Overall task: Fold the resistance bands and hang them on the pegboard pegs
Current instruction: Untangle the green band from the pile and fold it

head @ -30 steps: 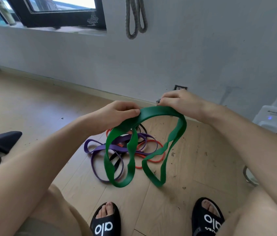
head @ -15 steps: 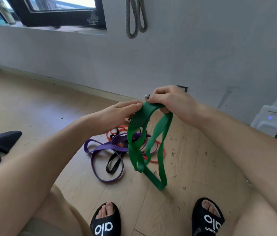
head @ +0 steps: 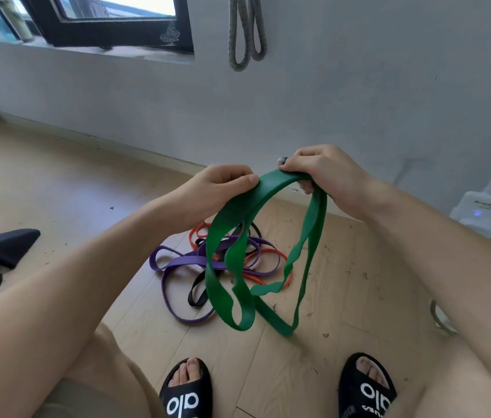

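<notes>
Both hands (head: 223,188) (head: 322,173) grip green band (head: 277,184), loops hanging below.

Home room: wood floor (head: 57,188), window (head: 111,22).

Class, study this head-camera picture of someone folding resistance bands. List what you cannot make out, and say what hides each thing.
1. Pegboard and pegs: none shows; the grey loops run off the top edge.
2. Left hand and right hand fingertips: tucked under the green band.
3. Orange band and black band: partly covered by the purple band and green loops.
4. Round object: hidden by the right forearm.
</notes>
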Demonstrator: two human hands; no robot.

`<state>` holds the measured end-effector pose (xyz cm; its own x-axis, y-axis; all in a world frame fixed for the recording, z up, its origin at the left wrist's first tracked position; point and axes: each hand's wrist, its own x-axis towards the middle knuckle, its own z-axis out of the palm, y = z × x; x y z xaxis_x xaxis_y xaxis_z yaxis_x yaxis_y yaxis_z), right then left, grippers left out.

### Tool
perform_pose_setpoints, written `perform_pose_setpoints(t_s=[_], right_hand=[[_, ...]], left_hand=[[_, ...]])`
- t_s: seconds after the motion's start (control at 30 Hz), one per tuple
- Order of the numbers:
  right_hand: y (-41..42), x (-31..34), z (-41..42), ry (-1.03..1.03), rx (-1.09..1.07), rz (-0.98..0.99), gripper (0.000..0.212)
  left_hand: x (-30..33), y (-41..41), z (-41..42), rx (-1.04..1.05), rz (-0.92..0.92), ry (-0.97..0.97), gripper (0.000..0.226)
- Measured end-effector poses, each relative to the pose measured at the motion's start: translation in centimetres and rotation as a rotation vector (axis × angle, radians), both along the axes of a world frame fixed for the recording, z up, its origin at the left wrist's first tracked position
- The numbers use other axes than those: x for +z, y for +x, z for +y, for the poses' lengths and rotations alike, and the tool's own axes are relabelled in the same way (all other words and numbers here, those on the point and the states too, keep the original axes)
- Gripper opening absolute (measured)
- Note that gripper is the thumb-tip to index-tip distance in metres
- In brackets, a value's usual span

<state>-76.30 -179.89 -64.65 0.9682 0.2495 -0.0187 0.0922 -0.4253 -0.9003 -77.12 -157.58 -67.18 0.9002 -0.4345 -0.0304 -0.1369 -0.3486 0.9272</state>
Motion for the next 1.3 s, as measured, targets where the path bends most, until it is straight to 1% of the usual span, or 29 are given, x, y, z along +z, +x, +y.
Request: perform_pose_setpoints(t_s=[0.07,0.1,0.2,0.27,0.4,0.43,0.5,0.57,0.67,0.77,0.83,0.93,0.97,1.0,1.07,1.17,1.23,1.3], right_hand=[[-0.3,0.2,-0.2,-0.071,0.059,0.01,0.027],[-0.5,0.2,-0.2,-0.093,0.1,0.02,0.029],[-1.1,0.1,0.7,-0.151,0.158,0.025,0.045],[-1.4,0.1,1.3,-0.134,0.176,0.009,0.047],[-1.5,0.7,1.4,-0.044,0.183,-0.027,0.038],[-1.5,0.7,1.3,-0.013,0.186,-0.026,0.038],[-1.4,0.7,1.4,0.04,0.19,-0.024,0.039],[-1.3,0.7,1.6,0.084,0.189,-0.016,0.037],[-0.9,0.8,1.5,0.144,0.175,-0.003,0.037],[-0.6,0.7,1.2,0.189,0.138,-0.001,0.034],[-0.4,0.5,0.9,0.199,0.105,-0.002,0.029],[-0.2,0.4,0.4,0.254,0.047,0.003,0.02],[-0.1,0.5,0.1,0.276,0.023,0.003,0.019],[0.0,0.5,-0.3,0.292,-0.002,0.004,0.02],[0.2,0.5,-1.0,0.3,-0.043,0.001,0.019],[0.5,0.1,-1.7,0.237,-0.088,0.008,0.015],[0.8,-0.2,-2.0,0.199,-0.112,0.018,0.014],[0.8,-0.3,-2.1,0.157,-0.11,0.029,0.016]], left_hand=[[0.2,-0.1,0.2,0.024,0.0,-0.011,0.03],[0.3,-0.1,0.1,0.032,-0.005,-0.008,0.029],[0.1,-0.2,-0.1,0.03,-0.005,-0.038,0.025],[0.0,-0.2,-0.2,0.023,0.039,-0.126,0.023],[-0.1,-0.4,-0.1,-0.058,0.181,-0.246,0.021],[-0.3,-0.3,0.1,-0.07,0.226,-0.258,0.024],[-0.7,-0.1,0.2,-0.088,0.305,-0.234,0.043],[-1.1,0.1,0.2,-0.121,0.345,-0.228,0.053],[-1.1,0.1,0.2,-0.127,0.376,-0.214,0.058],[-1.4,0.1,-0.3,-0.108,0.383,-0.216,0.059],[-1.4,0.0,-0.6,-0.11,0.366,-0.175,0.065],[-1.6,-0.1,-0.5,-0.147,0.402,-0.062,0.083],[-1.8,-0.1,-0.4,-0.144,0.401,-0.013,0.085],[-1.9,-0.1,-0.2,-0.141,0.381,0.037,0.084],[-2.3,-0.1,0.2,-0.153,0.33,0.083,0.074],[-2.3,0.1,0.2,-0.102,0.264,0.05,0.056],[-2.1,0.4,0.2,-0.051,0.162,0.058,0.043],[-1.8,0.5,0.1,-0.014,0.078,0.066,0.034]])
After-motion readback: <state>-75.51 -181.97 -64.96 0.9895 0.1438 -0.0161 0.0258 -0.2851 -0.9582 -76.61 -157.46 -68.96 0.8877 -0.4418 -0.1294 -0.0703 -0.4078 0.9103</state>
